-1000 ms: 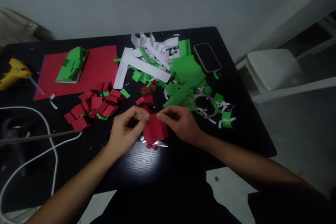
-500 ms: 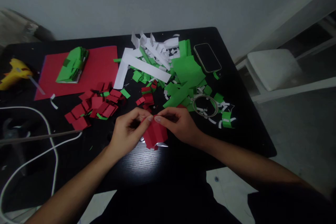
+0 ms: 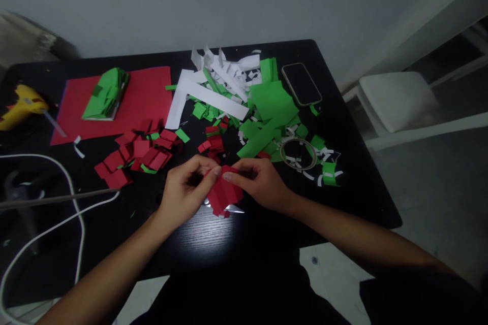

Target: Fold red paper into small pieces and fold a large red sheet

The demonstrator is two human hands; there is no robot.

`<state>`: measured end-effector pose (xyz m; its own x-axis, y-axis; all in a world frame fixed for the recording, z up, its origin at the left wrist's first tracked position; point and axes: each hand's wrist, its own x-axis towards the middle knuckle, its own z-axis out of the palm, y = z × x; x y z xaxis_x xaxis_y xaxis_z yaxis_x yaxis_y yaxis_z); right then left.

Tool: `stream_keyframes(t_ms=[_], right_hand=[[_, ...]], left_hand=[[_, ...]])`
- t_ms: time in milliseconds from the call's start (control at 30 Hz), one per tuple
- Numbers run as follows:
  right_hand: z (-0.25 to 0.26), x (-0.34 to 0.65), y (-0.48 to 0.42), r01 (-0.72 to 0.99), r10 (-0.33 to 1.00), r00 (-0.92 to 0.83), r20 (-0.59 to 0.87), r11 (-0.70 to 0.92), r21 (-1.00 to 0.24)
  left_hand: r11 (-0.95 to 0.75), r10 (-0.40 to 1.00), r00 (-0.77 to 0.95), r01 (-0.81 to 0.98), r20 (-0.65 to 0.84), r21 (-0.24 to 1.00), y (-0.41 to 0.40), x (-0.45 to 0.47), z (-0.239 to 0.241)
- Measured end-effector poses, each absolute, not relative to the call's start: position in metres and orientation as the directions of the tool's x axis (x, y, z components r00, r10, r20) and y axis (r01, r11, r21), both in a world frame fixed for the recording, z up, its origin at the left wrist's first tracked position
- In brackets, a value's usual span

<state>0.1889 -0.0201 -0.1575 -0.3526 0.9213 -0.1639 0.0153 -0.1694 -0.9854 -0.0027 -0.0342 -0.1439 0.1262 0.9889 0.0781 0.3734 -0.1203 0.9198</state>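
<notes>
Between my two hands is a creased piece of red paper (image 3: 225, 193), held a little above the table's front part. My left hand (image 3: 186, 183) pinches its upper left edge between thumb and fingers. On the other side, my right hand (image 3: 263, 183) grips the upper right edge, thumb on top. Beneath the paper a pair of scissors (image 3: 235, 209) lies on the table, with only a blade tip and a bit of metal showing. Small red paper pieces (image 3: 215, 143) lie just beyond my fingers.
Folded red pieces (image 3: 141, 150) are heaped on the left, near a red sheet (image 3: 148, 96) bearing a green paper bundle (image 3: 104, 94). A yellow glue gun (image 3: 25, 106), white cable (image 3: 82, 233), white strips (image 3: 217, 99), green paper (image 3: 272, 101), tape ring (image 3: 298, 153) and phone (image 3: 302, 84) surround the work.
My right thumb and fingers have shifted slightly right along the red paper's top edge, leaving more of it showing between the hands. My left hand stays in place.
</notes>
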Motion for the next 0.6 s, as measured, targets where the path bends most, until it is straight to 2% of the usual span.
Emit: stream_keyframes(t_ms=[367,600], right_hand=[[-0.1514,0.1890,-0.0198,0.032,0.908,-0.379,-0.181,-0.183,-0.983],[-0.1506,0.1901,-0.0173,0.031,0.911,-0.362,-0.198,-0.200,-0.979]], left_hand=[[-0.160,0.975,0.206,0.402,0.081,0.902,-0.0337,-0.0044,-0.1461],[-0.067,0.997,0.052,0.367,0.052,0.928,-0.0322,-0.0036,-0.1432]])
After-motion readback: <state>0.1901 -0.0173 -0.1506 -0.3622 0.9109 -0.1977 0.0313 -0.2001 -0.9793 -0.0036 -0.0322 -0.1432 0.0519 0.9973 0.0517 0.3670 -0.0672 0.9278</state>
